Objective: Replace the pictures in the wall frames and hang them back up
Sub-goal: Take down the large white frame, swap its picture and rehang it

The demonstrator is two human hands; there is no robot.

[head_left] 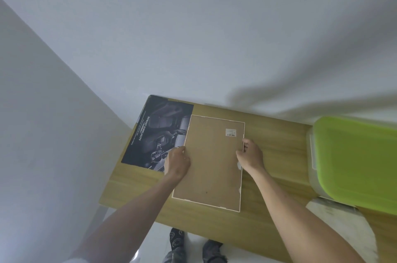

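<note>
Poster (154,134) half hidden under face-down frame (211,161) on counter (275,142), left hand (177,160) and right hand (250,155) gripping opposite edges, fingertips hard to see.

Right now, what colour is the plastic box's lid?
Bright lime green lid, seen in the head view.
</note>
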